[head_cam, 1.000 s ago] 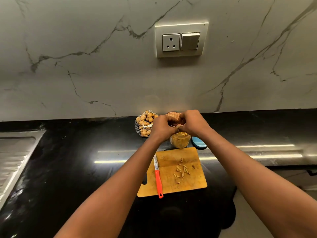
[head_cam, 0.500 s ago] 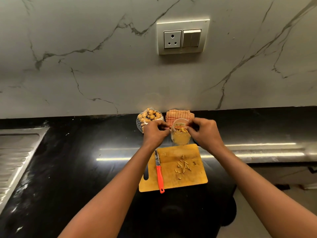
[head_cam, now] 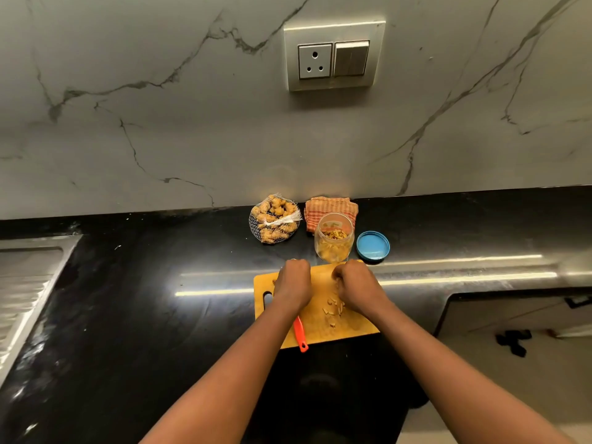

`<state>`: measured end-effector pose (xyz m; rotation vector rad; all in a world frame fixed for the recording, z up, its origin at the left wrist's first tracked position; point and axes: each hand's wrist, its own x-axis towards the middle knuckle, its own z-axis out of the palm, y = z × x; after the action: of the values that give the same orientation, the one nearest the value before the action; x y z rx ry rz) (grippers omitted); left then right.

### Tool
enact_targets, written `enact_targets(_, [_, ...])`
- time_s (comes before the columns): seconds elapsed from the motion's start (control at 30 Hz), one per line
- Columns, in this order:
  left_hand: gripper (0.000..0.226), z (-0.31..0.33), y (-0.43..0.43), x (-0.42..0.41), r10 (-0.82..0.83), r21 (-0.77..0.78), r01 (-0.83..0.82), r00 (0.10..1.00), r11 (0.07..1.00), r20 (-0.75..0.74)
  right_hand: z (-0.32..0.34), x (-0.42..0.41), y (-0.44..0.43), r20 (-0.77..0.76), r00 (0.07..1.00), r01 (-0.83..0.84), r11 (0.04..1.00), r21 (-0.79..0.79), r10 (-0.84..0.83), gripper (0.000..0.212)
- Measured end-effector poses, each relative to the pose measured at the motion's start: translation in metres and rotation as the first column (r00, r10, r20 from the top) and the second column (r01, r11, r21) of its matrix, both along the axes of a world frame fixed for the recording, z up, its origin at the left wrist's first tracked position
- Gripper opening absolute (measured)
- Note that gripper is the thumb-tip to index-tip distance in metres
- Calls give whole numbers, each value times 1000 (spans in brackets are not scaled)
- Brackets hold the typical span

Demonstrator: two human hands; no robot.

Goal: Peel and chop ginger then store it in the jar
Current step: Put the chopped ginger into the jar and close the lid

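Fingers (head_cam: pixel 339 273) of the right hand (head_cam: pixel 355 288) curled down onto the board and out of sight beneath the knuckles, so whether they pinched any pieces could not be told. The left hand (head_cam: pixel 293 282) was bunched the same way just beside it, its fingertips equally hidden. Loose chopped ginger (head_cam: pixel 333 308) lay scattered at the centre of the frame, touching the right hand's lower edge, on the cutting board (head_cam: pixel 352 330). Just above the board stood the jar (head_cam: pixel 334 240), open and already partly filled with ginger, with its blue lid (head_cam: pixel 373 247) lying to its right.

The step looked to be gathering the last pieces for the jar. Doing it well probably called for sweeping the scatter into one heap with both hands cupped. The heap would then go straight up over the jar's mouth, which looked narrow enough to spill past. An orange-handled knife (head_cam: pixel 300 335) lay under the left wrist, blade hidden, and deserved care. Upper centre held a net bag of ginger (head_cam: pixel 275 222) and a folded cloth (head_cam: pixel 330 207).
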<state>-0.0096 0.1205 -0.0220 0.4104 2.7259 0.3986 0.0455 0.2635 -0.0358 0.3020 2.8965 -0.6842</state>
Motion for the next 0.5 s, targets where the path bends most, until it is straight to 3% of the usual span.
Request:
enact_targets(0.1, [11, -5, 1, 1, -7, 18, 7, 1000, 1000, 9, -2, 2, -5, 21, 1000, -11, 1000, 5, 11, 26])
enact_targets(0.43, [31, -14, 7, 29, -71, 190, 53, 993, 980, 92, -5, 24, -13, 71, 992, -106, 994, 20, 105, 26])
enact_targets(0.5, [31, -12, 4, 33, -39, 212, 18, 995, 977, 95, -2, 28, -6, 58, 997, -56, 998, 26, 54, 28])
